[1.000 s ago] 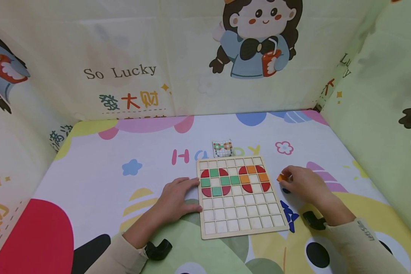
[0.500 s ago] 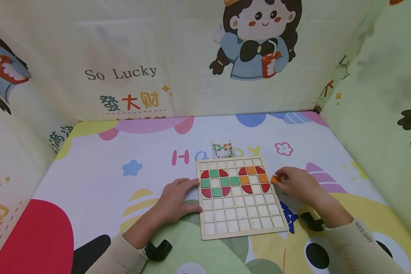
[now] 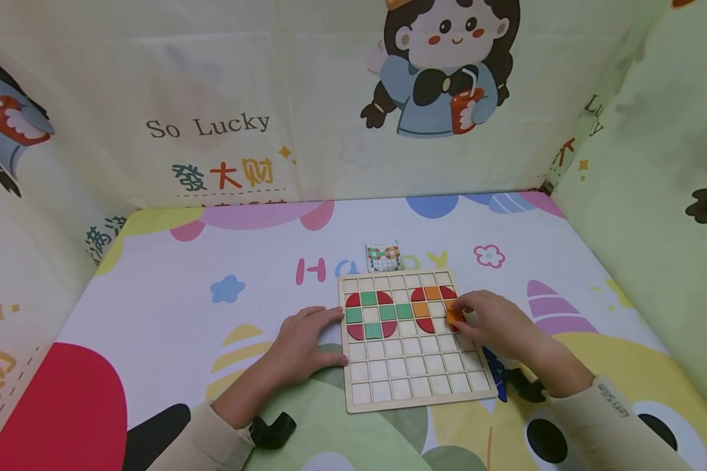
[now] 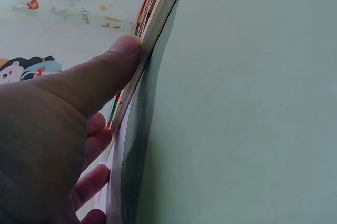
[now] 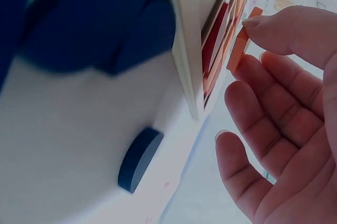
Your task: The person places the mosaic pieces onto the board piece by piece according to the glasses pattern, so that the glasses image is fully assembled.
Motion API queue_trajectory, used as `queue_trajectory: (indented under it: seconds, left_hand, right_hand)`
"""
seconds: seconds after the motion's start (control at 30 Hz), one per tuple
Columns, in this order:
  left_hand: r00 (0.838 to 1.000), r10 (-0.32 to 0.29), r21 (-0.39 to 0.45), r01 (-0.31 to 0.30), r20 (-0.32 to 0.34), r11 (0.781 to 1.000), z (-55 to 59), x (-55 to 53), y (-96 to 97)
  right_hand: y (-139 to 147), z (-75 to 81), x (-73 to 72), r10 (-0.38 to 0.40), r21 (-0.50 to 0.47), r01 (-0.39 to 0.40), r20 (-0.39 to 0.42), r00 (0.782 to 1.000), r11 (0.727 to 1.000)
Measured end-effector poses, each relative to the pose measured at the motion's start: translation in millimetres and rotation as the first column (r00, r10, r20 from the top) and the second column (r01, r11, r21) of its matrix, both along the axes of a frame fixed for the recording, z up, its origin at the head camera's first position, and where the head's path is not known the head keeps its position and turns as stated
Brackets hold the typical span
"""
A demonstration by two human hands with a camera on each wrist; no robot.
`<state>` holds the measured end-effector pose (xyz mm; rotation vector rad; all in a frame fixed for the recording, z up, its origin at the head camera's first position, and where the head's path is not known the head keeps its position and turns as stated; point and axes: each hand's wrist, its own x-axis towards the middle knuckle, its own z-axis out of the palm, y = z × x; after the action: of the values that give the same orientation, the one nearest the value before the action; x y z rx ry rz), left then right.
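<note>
A wooden grid board [image 3: 393, 366] lies on the printed cloth. Several green square tiles [image 3: 387, 311] and red rounded pieces [image 3: 355, 331] fill cells at its upper left. More red pieces and orange squares [image 3: 420, 309] sit at the upper right. My left hand [image 3: 303, 343] rests against the board's left edge, with thumb and fingers spread along the rim. Over the board's right side, my right hand [image 3: 501, 322] pinches an orange square tile [image 5: 241, 47] between thumb and fingertips. The tile and fingers cover part of the right-hand ring of pieces in the head view.
A small pattern card [image 3: 383, 257] lies just behind the board. Blue pieces [image 3: 496, 374] are beside its right edge, partly hidden by the right arm. A dark blue curved piece [image 5: 139, 161] lies apart in the right wrist view. Printed fabric walls [image 3: 318, 98] surround the table.
My right hand has moved left with the orange tile, from beside the board to over its right-hand columns. The left hand stays at the board's edge.
</note>
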<state>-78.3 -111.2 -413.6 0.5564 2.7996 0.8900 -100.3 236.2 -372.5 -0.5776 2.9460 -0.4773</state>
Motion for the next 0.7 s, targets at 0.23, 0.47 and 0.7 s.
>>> queue_trajectory:
  seconds: [0.23, 0.47, 0.7]
  left_hand:
    - [1.0, 0.0, 0.004, 0.0, 0.003, 1.0, 0.8, 0.2, 0.2]
    - [1.0, 0.0, 0.008, 0.0, 0.004, 1.0, 1.3, 0.2, 0.2]
    - [1.0, 0.0, 0.005, 0.0, 0.001, 1.0, 1.7, 0.1, 0.0]
  right_hand:
    - [-7, -3.2, -0.1, 0.041, 0.015, -0.041, 0.003, 0.999, 0.999]
    - [-11, -6.0, 2.2, 0.058, 0.007, -0.058, 0.002, 0.998, 0.998]
    - [-13, -5.3, 2.4, 0.083, 0.023, -0.083, -0.012, 0.996, 0.996]
